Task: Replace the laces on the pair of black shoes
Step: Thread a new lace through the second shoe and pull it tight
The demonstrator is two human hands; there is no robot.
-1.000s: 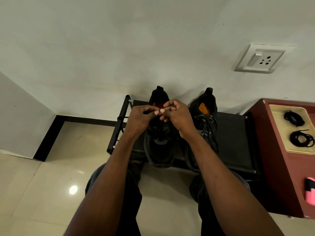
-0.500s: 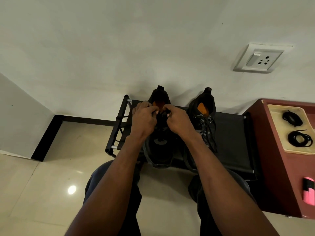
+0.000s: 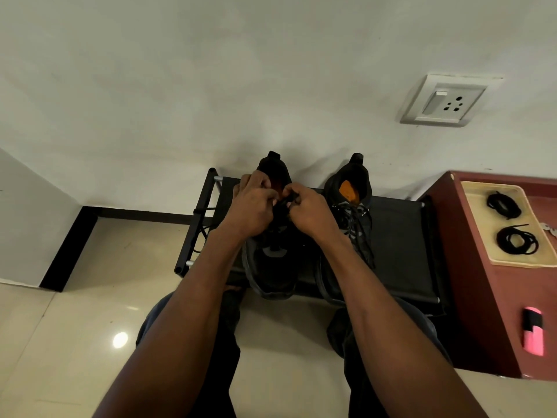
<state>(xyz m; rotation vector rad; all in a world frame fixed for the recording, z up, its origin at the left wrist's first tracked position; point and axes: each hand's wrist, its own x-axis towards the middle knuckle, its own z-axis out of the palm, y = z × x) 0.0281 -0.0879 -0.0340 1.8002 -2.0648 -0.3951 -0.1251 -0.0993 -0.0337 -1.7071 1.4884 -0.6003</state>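
We are observing a low black rack standing on the glossy beige tiled floor at centre frame, backing against the pale wall. Two black shoes are sitting side by side on its top: the left-hand shoe and the right-hand shoe, toes pointing toward the bottom of the frame. At right, a reddish-brown cabinet is carrying a cream tray and a pink-and-black object. Two coiled black laces are lying in the tray.
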